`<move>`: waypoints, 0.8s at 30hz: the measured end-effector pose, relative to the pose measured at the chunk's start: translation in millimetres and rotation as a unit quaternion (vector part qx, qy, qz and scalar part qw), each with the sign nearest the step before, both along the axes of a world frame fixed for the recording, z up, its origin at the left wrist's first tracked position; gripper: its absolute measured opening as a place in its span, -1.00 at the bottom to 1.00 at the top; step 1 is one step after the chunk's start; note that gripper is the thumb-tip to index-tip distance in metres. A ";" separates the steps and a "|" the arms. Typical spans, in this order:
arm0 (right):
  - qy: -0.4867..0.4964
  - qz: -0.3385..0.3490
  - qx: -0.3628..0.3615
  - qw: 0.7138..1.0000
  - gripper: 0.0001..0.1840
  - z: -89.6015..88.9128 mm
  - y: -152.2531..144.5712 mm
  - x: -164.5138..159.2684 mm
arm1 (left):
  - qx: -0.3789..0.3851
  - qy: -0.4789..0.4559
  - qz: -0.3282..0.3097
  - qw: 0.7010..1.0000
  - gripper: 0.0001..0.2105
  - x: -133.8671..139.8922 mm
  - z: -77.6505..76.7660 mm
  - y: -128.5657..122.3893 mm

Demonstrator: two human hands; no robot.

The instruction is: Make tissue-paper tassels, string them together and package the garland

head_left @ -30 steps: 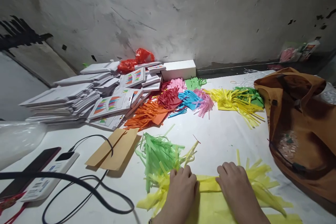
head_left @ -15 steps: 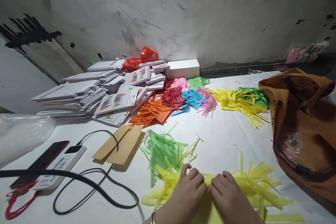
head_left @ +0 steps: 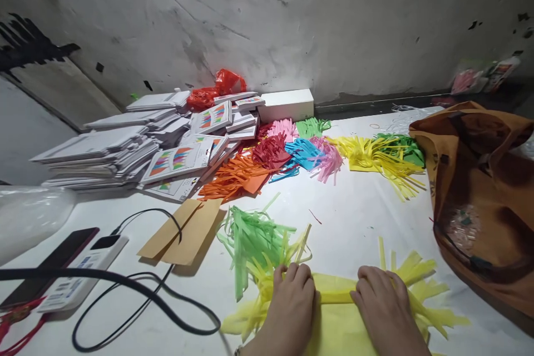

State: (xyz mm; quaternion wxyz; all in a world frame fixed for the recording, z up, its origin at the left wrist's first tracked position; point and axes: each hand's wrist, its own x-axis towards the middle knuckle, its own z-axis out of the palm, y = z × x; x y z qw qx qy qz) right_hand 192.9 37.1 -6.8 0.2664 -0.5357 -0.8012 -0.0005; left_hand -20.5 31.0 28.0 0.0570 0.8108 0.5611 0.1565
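Note:
A sheet of yellow fringed tissue paper (head_left: pixel 340 327) lies at the near edge of the table, its cut strips spreading out to both sides. A narrow folded band runs across its middle. My left hand (head_left: pixel 294 300) is closed over the left end of this band, fingers curled down onto the paper. At the right end my right hand (head_left: pixel 381 303) is curled on the same band, thumb side toward the middle. Fingertips of both hands are partly hidden. Light green tissue fringe (head_left: pixel 256 236) lies just beyond my left hand, touching the yellow strips.
Orange (head_left: pixel 233 175), red, blue, pink and yellow tassels (head_left: pixel 367 158) lie across the back. Stacked white packets (head_left: pixel 100 150) stand at the left. A brown envelope (head_left: pixel 183 233), a black cable (head_left: pixel 146 289) and a power bank (head_left: pixel 85 272) lie left. A brown bag (head_left: pixel 492 200) stands right.
My hands have moved apart along the yellow tissue paper, baring the folded band between them. The whole view has shifted slightly, with the things at the left now nearer the frame's left edge.

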 end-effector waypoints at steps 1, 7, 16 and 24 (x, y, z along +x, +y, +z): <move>-0.020 -0.006 -0.004 1.000 -0.75 2.3 2.0 -1.1 | -0.004 0.006 0.002 1.000 -0.84 1.5 1.3 1.0; -0.018 0.030 0.062 0.997 -0.77 15.9 8.5 -7.2 | 0.039 0.012 0.005 0.999 -0.89 2.7 -4.2 3.2; 0.014 0.193 0.057 0.979 -0.68 17.3 10.3 -29.4 | 0.040 -0.003 -0.129 0.991 -0.92 -8.0 5.2 1.6; 0.012 0.228 0.056 0.972 -0.63 10.0 8.3 -16.1 | 0.020 -0.044 -0.113 0.992 -0.89 -8.7 -2.6 3.2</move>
